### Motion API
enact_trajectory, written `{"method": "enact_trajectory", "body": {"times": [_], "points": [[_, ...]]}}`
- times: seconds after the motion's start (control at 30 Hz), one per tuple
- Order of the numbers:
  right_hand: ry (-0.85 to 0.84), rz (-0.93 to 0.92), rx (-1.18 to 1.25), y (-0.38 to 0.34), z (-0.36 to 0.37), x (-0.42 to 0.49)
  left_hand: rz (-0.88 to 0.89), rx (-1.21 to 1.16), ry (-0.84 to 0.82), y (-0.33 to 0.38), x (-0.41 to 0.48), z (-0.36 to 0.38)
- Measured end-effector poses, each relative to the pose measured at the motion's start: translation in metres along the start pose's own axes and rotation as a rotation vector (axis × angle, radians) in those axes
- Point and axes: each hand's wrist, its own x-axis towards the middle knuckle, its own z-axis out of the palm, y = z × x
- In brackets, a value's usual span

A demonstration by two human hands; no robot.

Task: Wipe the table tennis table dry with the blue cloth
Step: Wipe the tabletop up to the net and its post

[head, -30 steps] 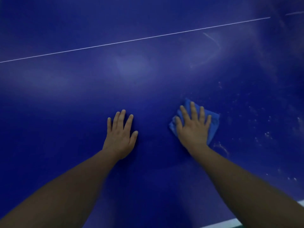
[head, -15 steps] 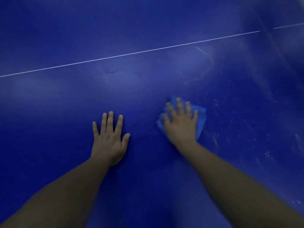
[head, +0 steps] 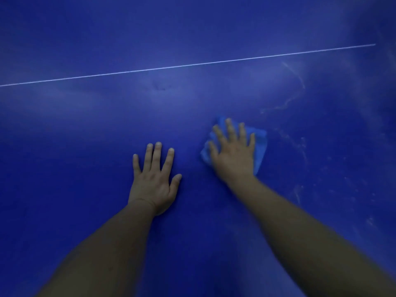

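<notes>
1 blue cloth (head: 260, 144) — flat beneath the right hand (head: 233, 158)

The table tennis table (head: 85, 146) is lying flat before me, its deep blue top filling the whole view, with a thin white line (head: 192, 64) running across it from lower left to upper right. On my side of that white line, toward its right end, pale streaks (head: 296, 75) and specks are showing on the surface. The blue cloth (head: 260, 146) is lying on the top, well to my side of the white line and below its right half. It is looking lighter than the table. My right hand (head: 233, 155) is pressing it down with fingers spread, covering most of it, so only its edges are peeking out.
</notes>
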Motion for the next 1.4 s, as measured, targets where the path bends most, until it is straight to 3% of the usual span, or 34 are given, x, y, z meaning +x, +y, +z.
{"method": "enact_trajectory", "body": {"times": [0.07, 0.17, 0.23, 0.33, 0.37, 0.5, 0.6, 0.67, 0.77, 0.9, 1.07, 1.13, 1.27, 1.4], "points": [[-0.005, 0.16, 0.006, 0.036, -0.008, 0.03, -0.003, 0.0, 0.003, 0.0, 0.0, -0.001], [-0.014, 0.212, 0.023, 0.061, -0.015, 0.024, 0.0, 0.019, -0.008, -0.002, -0.001, -0.001], [0.033, 0.068, -0.011, 0.037, -0.012, -0.008, 0.001, 0.018, 0.002, -0.003, -0.002, 0.001], [-0.042, -0.343, 0.01, -0.015, -0.005, -0.048, 0.012, 0.004, 0.031, -0.003, -0.002, 0.003], [-0.058, -0.401, 0.031, -0.022, -0.004, -0.042, 0.018, 0.004, 0.037, -0.002, -0.003, 0.004], [-0.032, -0.449, 0.054, -0.006, -0.001, 0.058, 0.027, 0.012, 0.059, -0.003, -0.001, 0.006], [-0.164, -0.482, -0.022, 0.016, -0.012, 0.126, 0.033, 0.014, 0.074, -0.004, -0.001, 0.008], [-0.161, -0.41, -0.036, 0.029, -0.017, 0.155, 0.03, 0.022, 0.084, -0.004, -0.001, 0.009], [-0.085, -0.13, -0.016, 0.051, -0.02, 0.168, 0.024, 0.034, 0.087, -0.004, -0.001, 0.009], [-0.077, 0.09, 0.027, 0.063, -0.017, 0.118, 0.029, 0.041, 0.073, -0.004, 0.001, 0.008], [-0.082, -0.369, 0.006, 0.048, -0.012, 0.086, 0.025, 0.04, 0.053, -0.006, 0.001, 0.008], [-0.065, -0.251, 0.007, 0.048, -0.01, 0.115, 0.023, 0.041, 0.058, -0.006, 0.001, 0.008], [0.002, 0.314, 0.099, 0.058, -0.017, 0.183, 0.027, 0.042, 0.059, -0.005, 0.003, 0.008], [-0.027, 0.42, 0.132, 0.061, -0.024, 0.223, 0.022, 0.053, 0.055, -0.006, 0.002, 0.009]]}}
